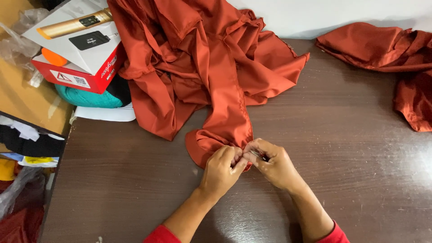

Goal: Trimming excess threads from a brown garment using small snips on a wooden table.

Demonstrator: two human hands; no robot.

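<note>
A rust-orange satin garment point(202, 63) lies crumpled across the dark brown table point(342, 135), with one long strip reaching toward me. My left hand point(221, 170) pinches the near end of that strip with its fingers closed on the cloth. My right hand point(272, 163) is pressed against the left one and holds a small metal tool point(258, 155) at the same edge of cloth. Both wrists come out of red sleeves at the bottom of the view.
A second rust-orange piece of cloth point(396, 54) lies at the table's far right. A white and red box point(76, 40) sits on a teal bundle point(90, 98) at the far left, with white paper under it. Clutter and bags fill the floor left of the table edge.
</note>
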